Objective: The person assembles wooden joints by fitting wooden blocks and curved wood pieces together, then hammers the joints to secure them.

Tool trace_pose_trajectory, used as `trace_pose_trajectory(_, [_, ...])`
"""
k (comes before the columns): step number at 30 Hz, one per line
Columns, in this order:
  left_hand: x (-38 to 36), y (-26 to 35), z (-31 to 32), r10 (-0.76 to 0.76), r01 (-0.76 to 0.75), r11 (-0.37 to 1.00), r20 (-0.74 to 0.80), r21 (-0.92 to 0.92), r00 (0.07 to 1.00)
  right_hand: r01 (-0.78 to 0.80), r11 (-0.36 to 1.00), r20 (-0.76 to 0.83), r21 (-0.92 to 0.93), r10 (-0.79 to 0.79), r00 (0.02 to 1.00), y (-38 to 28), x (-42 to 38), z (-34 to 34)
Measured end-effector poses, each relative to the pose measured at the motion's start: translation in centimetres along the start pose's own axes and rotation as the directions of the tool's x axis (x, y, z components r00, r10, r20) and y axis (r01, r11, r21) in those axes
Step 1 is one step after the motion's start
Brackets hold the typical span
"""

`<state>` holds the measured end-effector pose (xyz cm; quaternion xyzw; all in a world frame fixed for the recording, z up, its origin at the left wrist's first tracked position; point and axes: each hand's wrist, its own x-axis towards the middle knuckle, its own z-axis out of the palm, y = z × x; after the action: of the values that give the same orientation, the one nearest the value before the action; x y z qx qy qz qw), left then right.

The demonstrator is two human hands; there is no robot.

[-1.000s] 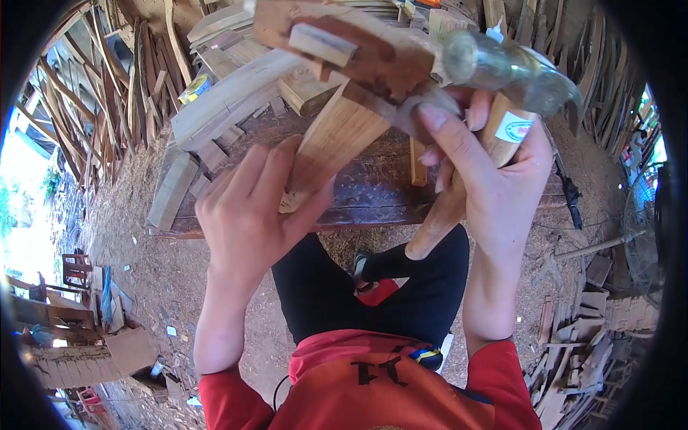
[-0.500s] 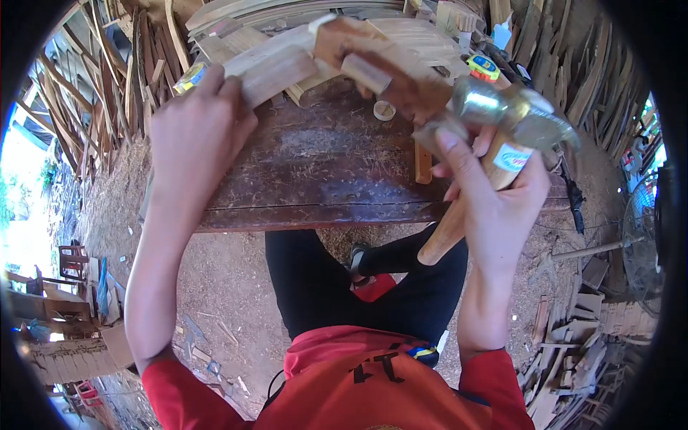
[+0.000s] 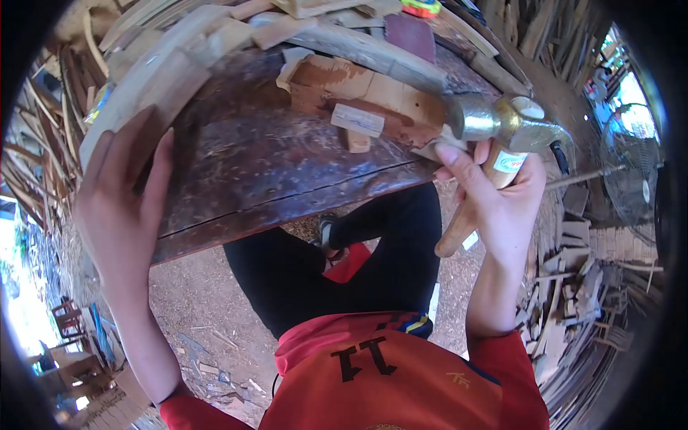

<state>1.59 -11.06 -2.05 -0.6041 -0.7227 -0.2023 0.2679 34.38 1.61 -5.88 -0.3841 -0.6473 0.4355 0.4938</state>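
Observation:
My left hand (image 3: 122, 201) is at the left with its fingers spread, its fingertips at the near end of a pale plank (image 3: 168, 86). My right hand (image 3: 502, 204) is closed round a claw hammer (image 3: 459, 229), its metal head up beside the right end of a carved wooden block (image 3: 365, 86). A thin pale piece (image 3: 433, 147) shows at my right thumb tip; whether it is pinched is unclear. The block has brown patches, and a small pale wood piece (image 3: 357, 120) is at its near side. Another small wood piece (image 3: 358, 141) shows below that.
Long boards (image 3: 351, 46) and a dark red sheet (image 3: 410, 37) lie along the back of the dark worktable (image 3: 265, 158). A yellow and red object (image 3: 421, 7) is at the top edge. A fan (image 3: 627, 161) stands at the right, above stacked scrap wood (image 3: 573, 287).
The view has turned. My left hand has moved left and down, its fingers now spread instead of bent at the plank. My right hand still holds the hammer; the block shows more clearly.

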Motion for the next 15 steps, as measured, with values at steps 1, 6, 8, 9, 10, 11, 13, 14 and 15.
trace_pose_trajectory(1, [0.0, 0.7, 0.3, -0.011, 0.01, 0.998, -0.012, -0.066, 1.0, -0.009, 0.999, -0.003, -0.038, 0.009, 1.0, 0.1, 0.2, -0.7])
trace_pose_trajectory(6, [0.5, 4.3, 1.2, -0.012, 0.019, 0.965, 0.025, -0.263, 1.0, -0.074, 0.997, 0.061, -0.038, 0.076, 0.995, 0.9, 1.4, -1.6])
trace_pose_trajectory(8, [0.8, 5.2, 1.6, -0.005, 0.022, 0.953, 0.057, -0.301, 0.998, -0.061, 0.998, 0.061, -0.028, 0.062, 0.996, 1.2, 1.5, -1.6])
trace_pose_trajectory(9, [0.9, 5.4, 2.2, 0.01, 0.007, 0.947, 0.05, -0.321, 0.999, -0.056, 0.998, 0.064, -0.021, 0.057, 0.996, 1.4, 1.6, -1.6])
trace_pose_trajectory(10, [0.9, 5.5, 2.6, 0.025, -0.008, 0.94, 0.045, -0.342, 0.999, -0.039, 0.999, 0.074, -0.021, 0.04, 0.996, 1.6, 1.6, -1.6])
trace_pose_trajectory(11, [0.9, 5.6, 2.8, 0.028, 0.001, 0.934, 0.077, -0.357, 0.997, -0.022, 1.0, 0.082, -0.021, 0.023, 0.996, 1.7, 1.7, -1.7])
trace_pose_trajectory(13, [0.8, 5.8, 3.2, 0.04, 0.018, 0.921, 0.139, -0.389, 0.989, 0.004, 1.0, 0.095, -0.02, -0.002, 0.995, 1.8, 1.8, -1.9])
trace_pose_trajectory(14, [0.8, 6.2, 3.5, 0.055, 0.011, 0.9, 0.138, -0.436, 0.989, 0.014, 1.0, 0.101, -0.019, -0.012, 0.995, 1.8, 1.9, -1.9])
trace_pose_trajectory(15, [0.8, 6.7, 3.8, 0.068, 0.006, 0.876, 0.135, -0.483, 0.988, 0.027, 0.999, 0.107, -0.018, -0.025, 0.994, 1.7, 2.1, -2.0])
